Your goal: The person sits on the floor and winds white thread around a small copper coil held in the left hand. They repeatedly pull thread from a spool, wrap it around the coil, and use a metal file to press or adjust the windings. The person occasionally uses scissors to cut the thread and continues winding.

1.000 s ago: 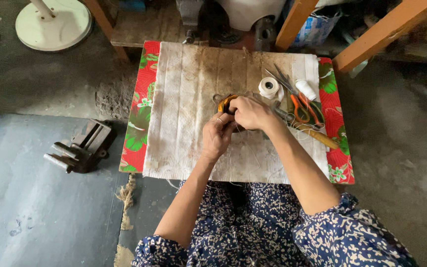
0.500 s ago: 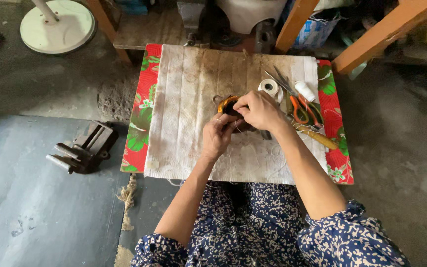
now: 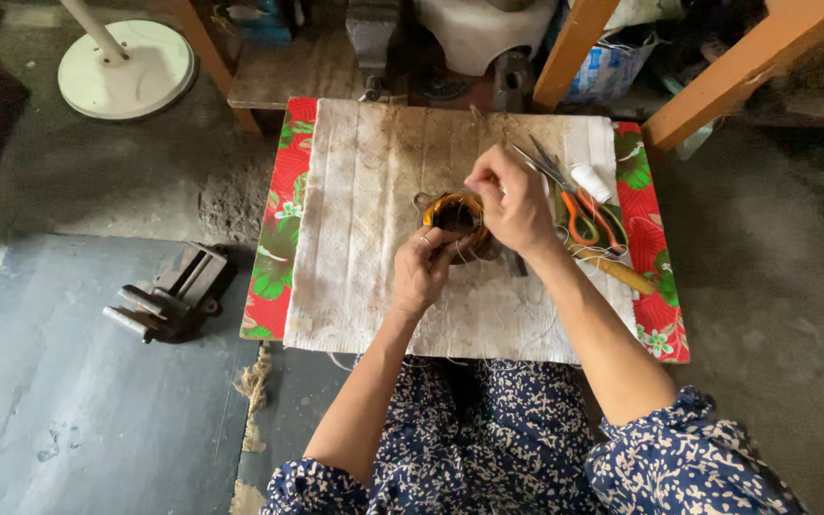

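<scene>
A small round orange-brown coil (image 3: 455, 212) stands at the middle of a dirty white cloth (image 3: 364, 238) over a low table. My left hand (image 3: 423, 269) grips the coil from the near side, fingers curled against it. My right hand (image 3: 512, 202) is raised just right of the coil, its fingertips pinched together, apparently on a thin thread or wire that is too fine to see clearly. Part of the coil is hidden behind my hands.
Orange-handled scissors (image 3: 586, 215), a white spool (image 3: 590, 181) and a wooden-handled tool (image 3: 622, 275) lie right of my hands. A red floral tablecloth (image 3: 278, 238) shows at both sides. A metal vise (image 3: 174, 296) sits on the floor at left; a white round base (image 3: 126, 72) stands far left.
My right hand has lifted off the coil and moved up and to the right with its fingers pinched. My left hand stays on the coil.
</scene>
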